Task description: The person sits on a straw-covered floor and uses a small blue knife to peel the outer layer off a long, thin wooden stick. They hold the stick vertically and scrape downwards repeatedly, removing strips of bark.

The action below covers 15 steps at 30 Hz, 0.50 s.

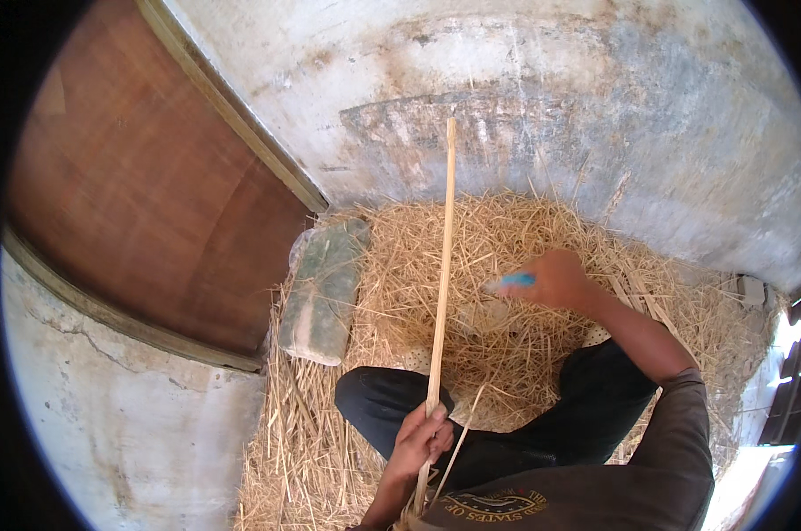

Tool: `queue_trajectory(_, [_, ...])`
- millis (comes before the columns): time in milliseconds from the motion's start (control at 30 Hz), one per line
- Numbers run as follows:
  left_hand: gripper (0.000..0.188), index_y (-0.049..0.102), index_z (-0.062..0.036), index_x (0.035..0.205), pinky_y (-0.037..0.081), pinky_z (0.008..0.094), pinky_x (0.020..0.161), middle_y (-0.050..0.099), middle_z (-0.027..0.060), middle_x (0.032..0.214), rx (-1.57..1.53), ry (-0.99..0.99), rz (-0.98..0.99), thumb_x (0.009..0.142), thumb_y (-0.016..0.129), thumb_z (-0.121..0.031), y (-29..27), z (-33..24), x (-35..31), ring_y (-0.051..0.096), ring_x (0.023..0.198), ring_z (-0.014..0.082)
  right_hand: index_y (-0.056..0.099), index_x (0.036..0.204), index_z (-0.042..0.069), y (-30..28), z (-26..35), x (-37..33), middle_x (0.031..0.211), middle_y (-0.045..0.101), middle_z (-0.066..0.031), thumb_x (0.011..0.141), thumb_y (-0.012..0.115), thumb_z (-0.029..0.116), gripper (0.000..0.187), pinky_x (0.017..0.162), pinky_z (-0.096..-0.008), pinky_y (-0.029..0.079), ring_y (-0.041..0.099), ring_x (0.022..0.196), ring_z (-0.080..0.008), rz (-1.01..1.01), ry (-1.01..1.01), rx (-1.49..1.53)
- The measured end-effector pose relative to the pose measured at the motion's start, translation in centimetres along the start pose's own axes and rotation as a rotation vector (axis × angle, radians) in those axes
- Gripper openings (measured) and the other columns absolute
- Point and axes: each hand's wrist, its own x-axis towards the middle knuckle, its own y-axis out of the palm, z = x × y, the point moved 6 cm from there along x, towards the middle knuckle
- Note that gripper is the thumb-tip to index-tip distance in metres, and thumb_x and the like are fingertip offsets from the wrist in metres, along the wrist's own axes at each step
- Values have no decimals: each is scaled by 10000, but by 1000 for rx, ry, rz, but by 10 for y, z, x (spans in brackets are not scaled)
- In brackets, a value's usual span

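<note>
My left hand [423, 435] is closed around the lower part of a long, pale yellow stick [445, 265], which looks like split bamboo or cane. It stands nearly upright in view, its tip in front of the wall. Beside that hand, a thin pale strip [458, 442] bends to a point over my lap. My right hand [555, 279], out over the straw and a little blurred, is closed on a small blue tool [516, 280]. The tool's pale end points left and is too smeared to make out. It is apart from the stick.
Loose straw and shavings [498, 354] cover the floor around my crossed legs. A greenish stone slab [325, 288] lies to the left, near a brown door [170, 177] with a wooden frame. A stained wall [542, 106] rises ahead. A small grey block [752, 290] sits far right.
</note>
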Motion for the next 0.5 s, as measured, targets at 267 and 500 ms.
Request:
queue_trajectory(267, [216,454,-61,926,297,206,426,357,-41,575,335,-4,-31,1027,399,-244,11,-3,6,327,455,50,580,552,83,10,91,-28,444,490,-97,731,554,754,695,410,-366,404,539,406,-259,25,-285,77])
queue_trajectory(500, [190,462,-52,954,286,214,439,339,-42,585,244,20,7,1025,398,-217,30,1,-6,310,472,52,613,596,55,15,80,-22,467,518,-120,724,566,753,711,446,-389,431,568,446,-303,67,-185,252])
